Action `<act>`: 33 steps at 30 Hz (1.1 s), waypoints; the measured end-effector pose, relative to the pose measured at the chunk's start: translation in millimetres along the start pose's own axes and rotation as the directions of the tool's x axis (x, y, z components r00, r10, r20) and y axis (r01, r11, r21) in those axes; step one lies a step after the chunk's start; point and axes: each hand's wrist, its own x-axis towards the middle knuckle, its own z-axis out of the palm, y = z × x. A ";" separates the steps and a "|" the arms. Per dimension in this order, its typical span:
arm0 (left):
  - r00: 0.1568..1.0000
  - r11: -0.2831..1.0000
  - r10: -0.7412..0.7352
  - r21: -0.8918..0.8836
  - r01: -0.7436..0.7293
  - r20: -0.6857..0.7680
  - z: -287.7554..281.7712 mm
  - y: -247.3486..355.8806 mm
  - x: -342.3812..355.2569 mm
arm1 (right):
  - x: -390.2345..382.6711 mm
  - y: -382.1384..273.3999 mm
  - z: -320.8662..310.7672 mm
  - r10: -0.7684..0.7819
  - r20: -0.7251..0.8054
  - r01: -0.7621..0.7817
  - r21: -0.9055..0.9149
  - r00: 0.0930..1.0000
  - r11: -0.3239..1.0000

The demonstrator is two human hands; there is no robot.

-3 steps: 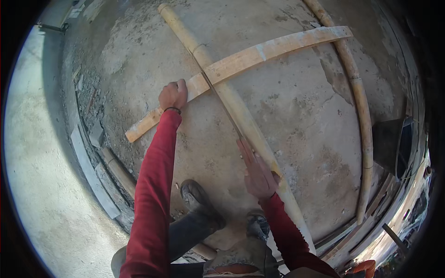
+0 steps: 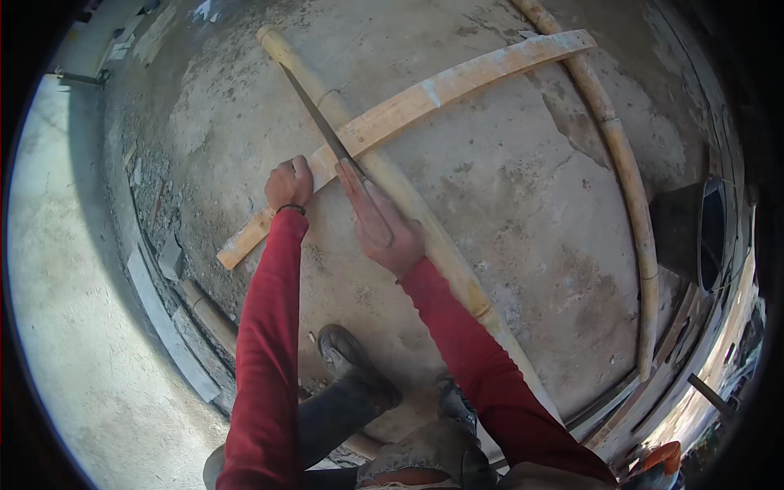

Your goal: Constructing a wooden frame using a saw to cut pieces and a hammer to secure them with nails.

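My left hand (image 2: 290,181) is closed round the near-left part of a pale wooden plank (image 2: 482,72), pressing it from above. Crosswise, the plank rests over a long bamboo pole (image 2: 433,220) and, farther right, over a second, browner pole (image 2: 625,155). In my right hand (image 2: 392,233) is a handsaw (image 2: 317,117), its handle gripped close to the plank. The saw's narrow blade lies across the plank just right of my left hand, and its tip reaches well beyond toward the far end of the bamboo pole. Whether the teeth have cut in cannot be seen.
A black bucket (image 2: 682,233) lies at the right, near loose boards (image 2: 670,343). Rubble (image 2: 155,192) and grey strips (image 2: 167,327) line the left side of the concrete floor (image 2: 523,237). My boot (image 2: 347,351) stands below the plank. Part of an orange-clad figure (image 2: 661,461) shows at the lower right.
My right hand has pushed the saw forward and to the left, so more blade passes the plank. My left hand keeps its hold; the whole view has shifted slightly.
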 end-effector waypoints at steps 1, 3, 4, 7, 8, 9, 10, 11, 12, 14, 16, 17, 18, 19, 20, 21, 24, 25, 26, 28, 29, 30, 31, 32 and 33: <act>1.000 1.000 0.019 0.023 -0.018 -0.016 3.9 -11.8 -6.4 | -0.4 -0.4 38.4 0.227 -0.103 -0.155 0.462 0.968 0.873; 0.989 0.988 0.072 0.145 -0.054 -0.129 -37.6 -70.8 1.8 | 15.0 -51.1 35.3 0.360 -0.361 -0.042 0.653 0.860 0.756; 0.978 0.982 0.104 0.172 -0.072 -0.181 -56.2 -97.8 12.8 | 8.8 -49.9 -4.5 0.116 -0.442 0.052 0.349 0.890 0.936; 0.991 0.996 0.010 0.093 0.003 -0.135 -77.4 -112.3 53.7 | -77.5 -48.3 -69.7 0.082 -0.317 0.003 0.258 0.945 0.966; 0.984 0.998 -0.013 0.059 0.024 -0.176 -83.8 -115.8 70.0 | -95.5 -49.0 -90.8 0.123 -0.315 -0.059 0.204 0.941 0.977; 0.993 0.992 -0.034 -0.125 0.019 -0.114 -77.8 -105.0 69.0 | -119.8 -47.5 -111.5 0.456 -0.103 -0.277 0.671 0.884 0.688; 0.992 0.992 -0.113 -0.070 0.109 -0.060 -74.4 -95.1 63.2 | -139.1 -51.0 -135.4 0.644 0.215 -0.390 0.910 0.734 0.141; 0.990 0.988 -0.141 -0.064 0.141 -0.006 -103.8 -126.3 102.6 | -132.2 -57.2 -156.2 0.691 0.191 -0.378 0.917 0.697 0.128; 0.998 0.991 -0.065 -0.121 0.064 -0.004 -124.5 -145.8 125.0 | -125.9 -52.0 -177.0 0.760 0.209 -0.310 0.951 0.616 -0.011; 0.981 0.981 -0.143 -0.110 0.158 0.131 -88.8 -99.6 71.8 | -159.8 -23.7 -224.3 0.854 0.235 -0.293 0.951 0.465 -0.102; 0.996 0.976 0.001 -0.218 0.019 0.090 -113.4 -70.1 49.1 | -178.6 -23.3 -285.5 0.874 0.400 -0.426 0.866 0.274 -0.262; 0.987 0.967 0.067 -0.255 -0.028 0.144 -130.1 -65.5 51.1 | -181.8 -29.8 -313.8 0.891 0.413 -0.381 0.867 0.189 -0.321; 0.971 0.954 0.134 -0.289 -0.074 0.196 -143.8 -61.5 53.6 | -185.9 -40.0 -342.1 0.896 0.431 -0.328 0.866 0.104 -0.378; 0.946 0.964 0.151 -0.256 -0.077 0.286 -150.5 -39.8 29.2 | -198.9 -55.7 -367.7 0.880 0.474 -0.307 0.835 -0.019 -0.456; 0.911 0.971 0.167 -0.222 -0.086 0.376 -160.8 -11.2 -8.5 | -214.0 -74.6 -392.9 0.848 0.511 -0.273 0.803 -0.141 -0.529; 0.861 0.972 0.232 -0.148 -0.184 0.453 -180.2 6.8 -22.9 | -225.3 -91.4 -416.8 0.927 0.358 -0.422 0.827 -0.114 -0.372; 0.668 0.955 0.265 -0.092 -0.282 0.695 -237.4 114.7 -116.9 | -238.8 -143.2 -508.5 0.942 0.214 -0.580 0.746 -0.258 -0.328; 0.472 0.927 0.309 -0.149 -0.345 0.826 -257.6 164.5 -150.8 | -247.2 -163.1 -533.9 0.931 0.193 -0.615 0.706 -0.311 -0.352; 0.315 0.862 0.369 -0.195 -0.467 0.874 -270.8 191.9 -162.3 | -252.1 -181.0 -552.8 0.921 0.173 -0.641 0.673 -0.349 -0.369; 0.035 0.571 0.501 -0.300 -0.765 0.865 -287.9 257.6 -199.0 | -264.7 -211.1 -572.7 0.846 0.033 -0.511 0.784 -0.533 -0.353; -0.077 0.476 0.524 -0.367 -0.799 0.848 -291.4 296.4 -227.6 | -286.4 -240.8 -578.2 0.794 0.063 -0.429 0.814 -0.604 -0.392; -0.183 0.375 0.524 -0.418 -0.827 0.832 -297.8 337.3 -249.8 | -287.7 -251.2 -584.7 0.737 0.117 -0.329 0.840 -0.666 -0.431; -0.240 0.295 0.588 -0.481 -0.826 0.772 -292.9 368.1 -270.9 | -285.7 -257.2 -588.5 0.677 0.093 -0.202 0.917 -0.731 -0.344; -0.297 0.197 0.644 -0.528 -0.826 0.705 -288.4 402.0 -289.3 | -280.0 -252.0 -596.2 0.609 0.095 -0.062 0.971 -0.787 -0.231; -0.398 0.084 0.637 -0.573 -0.815 0.660 -277.0 434.4 -310.3 | -287.4 -258.4 -591.6 0.576 0.104 0.002 0.984 -0.811 -0.176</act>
